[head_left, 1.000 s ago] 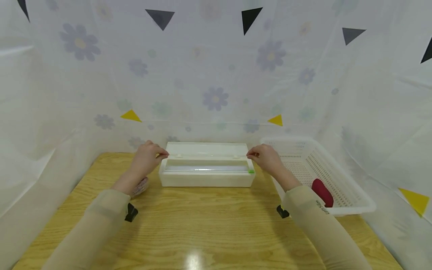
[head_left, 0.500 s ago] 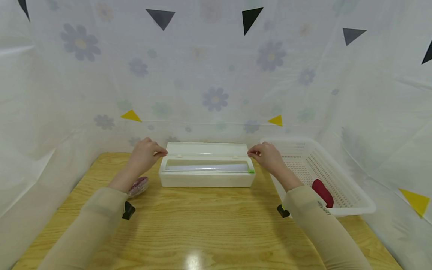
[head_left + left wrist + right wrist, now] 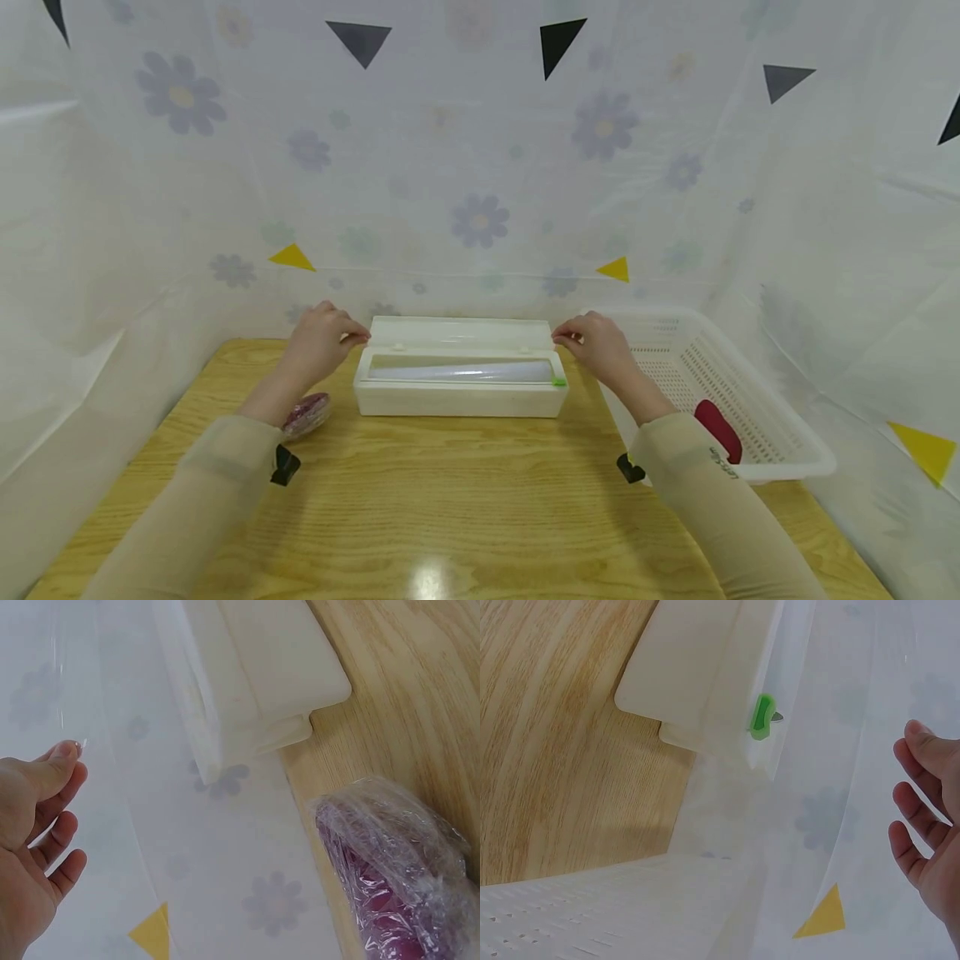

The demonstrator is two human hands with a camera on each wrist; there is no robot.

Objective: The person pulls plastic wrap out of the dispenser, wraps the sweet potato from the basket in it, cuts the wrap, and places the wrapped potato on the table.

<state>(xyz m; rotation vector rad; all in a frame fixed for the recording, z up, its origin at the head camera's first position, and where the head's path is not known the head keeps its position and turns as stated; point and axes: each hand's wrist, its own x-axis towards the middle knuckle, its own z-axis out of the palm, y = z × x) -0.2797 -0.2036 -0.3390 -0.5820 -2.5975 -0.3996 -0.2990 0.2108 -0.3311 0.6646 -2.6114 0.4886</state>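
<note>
white plastic is the material of the long rectangular film box (image 3: 461,402), which is placed on the yellowish wood-grain table (image 3: 465,500); its white lid (image 3: 459,331) is opened toward the back. a clear, thin plastic film (image 3: 61,712) is held above the box. at the left end of the box, the film's edge is pinched by the left hand (image 3: 318,337) between thumb and index finger, and the other fingers are loosely bent. at the right end of the box, thumb and index finger of the right hand (image 3: 600,350) are likewise pressed together on the film, though its edge is seen there only faintly. a small green slider (image 3: 763,716) is fitted at the right end of the box. to the left of the box, a purple object wrapped in clear plastic (image 3: 390,877) is laid. to the right of the box, a dark red object (image 3: 717,429), partly covered by the sleeve, is contained in a white perforated plastic basket (image 3: 720,367).
</note>
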